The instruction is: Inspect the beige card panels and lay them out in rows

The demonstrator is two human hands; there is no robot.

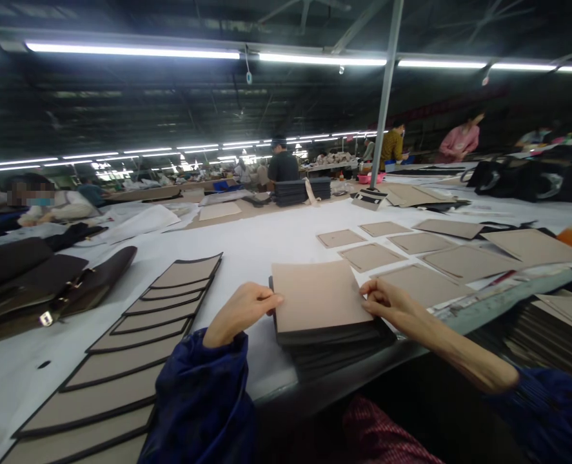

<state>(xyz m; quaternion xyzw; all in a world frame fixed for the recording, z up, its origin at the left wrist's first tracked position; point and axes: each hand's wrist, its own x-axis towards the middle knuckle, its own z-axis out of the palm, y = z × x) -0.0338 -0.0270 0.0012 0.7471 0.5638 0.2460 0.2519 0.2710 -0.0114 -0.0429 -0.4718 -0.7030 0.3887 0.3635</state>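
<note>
A stack of square panels (331,338), tan on top with dark edges, lies at the near edge of a white-covered table (266,248). My left hand (240,312) pinches the left edge of the top tan panel (317,296), fingers closed on it. My right hand (387,299) grips the same panel's right edge with curled fingers. Both arms wear dark blue sleeves.
A row of overlapping dark-edged tan panels (135,348) runs along the left. Flat tan pieces (411,248) are spread at the right. Dark bags (48,283) lie far left. A pole (385,96) stands behind. Other people work at distant tables.
</note>
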